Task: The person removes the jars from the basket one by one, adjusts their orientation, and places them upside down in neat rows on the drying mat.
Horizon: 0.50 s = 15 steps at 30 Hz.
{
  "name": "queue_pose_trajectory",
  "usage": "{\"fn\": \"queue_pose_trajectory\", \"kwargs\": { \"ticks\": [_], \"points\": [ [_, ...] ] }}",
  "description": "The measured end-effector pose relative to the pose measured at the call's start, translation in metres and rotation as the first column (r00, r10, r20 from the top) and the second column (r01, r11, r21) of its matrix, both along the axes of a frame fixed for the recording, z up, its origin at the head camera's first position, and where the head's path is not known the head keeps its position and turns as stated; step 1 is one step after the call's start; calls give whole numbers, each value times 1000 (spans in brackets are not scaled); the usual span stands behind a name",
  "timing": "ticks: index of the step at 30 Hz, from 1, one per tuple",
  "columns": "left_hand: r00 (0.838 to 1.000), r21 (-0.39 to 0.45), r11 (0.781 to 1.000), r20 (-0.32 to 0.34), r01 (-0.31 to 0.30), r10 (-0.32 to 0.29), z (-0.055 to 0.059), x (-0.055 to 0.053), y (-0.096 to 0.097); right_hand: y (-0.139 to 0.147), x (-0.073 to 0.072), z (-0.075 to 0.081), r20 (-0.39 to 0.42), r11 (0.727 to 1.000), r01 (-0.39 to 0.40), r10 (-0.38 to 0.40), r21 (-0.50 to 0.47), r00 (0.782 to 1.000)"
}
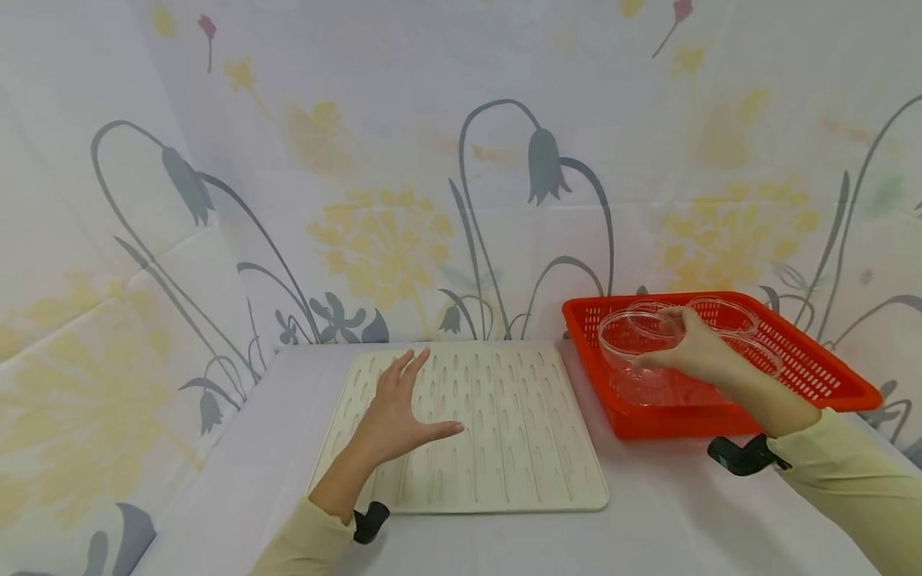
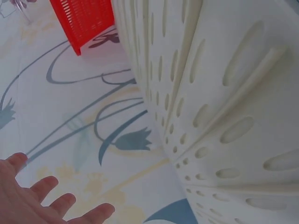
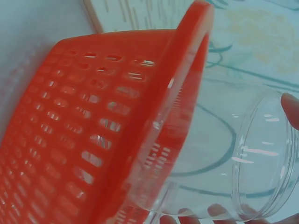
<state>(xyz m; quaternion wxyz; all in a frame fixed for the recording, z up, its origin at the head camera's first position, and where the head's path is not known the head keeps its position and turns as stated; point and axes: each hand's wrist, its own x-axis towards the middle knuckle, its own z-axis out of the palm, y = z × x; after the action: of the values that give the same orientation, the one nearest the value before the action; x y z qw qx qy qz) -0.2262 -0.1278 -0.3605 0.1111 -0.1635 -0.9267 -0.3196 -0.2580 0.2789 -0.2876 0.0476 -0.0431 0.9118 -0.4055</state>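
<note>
My right hand (image 1: 695, 344) grips a clear round jar (image 1: 625, 370) by its upper part, at the near left of a red basket (image 1: 627, 420). In the right wrist view the transparent jar (image 3: 210, 144) rises past the basket rim, with a thumb on one side and fingertips along the other. My left hand (image 1: 392, 420) hovers over a cream mat (image 1: 504, 448) with raised ribs and oval dimples. Its thumb and fingers are spread wide, and nothing is between them. The left wrist view shows those fingers (image 2: 97, 214) apart from the mat.
Several more clear round containers (image 1: 723, 314) stand in the basket, right of and behind the gripped jar. The mat lies on a white tabletop (image 1: 648, 512), left of the basket. A flower-printed cloth (image 1: 403, 160) hangs behind.
</note>
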Motion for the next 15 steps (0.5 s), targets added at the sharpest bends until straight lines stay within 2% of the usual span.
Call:
{"fn": "queue_pose_trajectory", "kwargs": {
  "ticks": [5, 15],
  "points": [
    [999, 2, 1000, 45, 8, -8, 3, -1, 5, -3, 1, 5, -22, 999, 31, -30, 29, 999],
    [998, 29, 999, 41, 37, -38, 4, -4, 15, -8, 2, 15, -64, 1000, 29, -29, 2, 998]
  ]
}}
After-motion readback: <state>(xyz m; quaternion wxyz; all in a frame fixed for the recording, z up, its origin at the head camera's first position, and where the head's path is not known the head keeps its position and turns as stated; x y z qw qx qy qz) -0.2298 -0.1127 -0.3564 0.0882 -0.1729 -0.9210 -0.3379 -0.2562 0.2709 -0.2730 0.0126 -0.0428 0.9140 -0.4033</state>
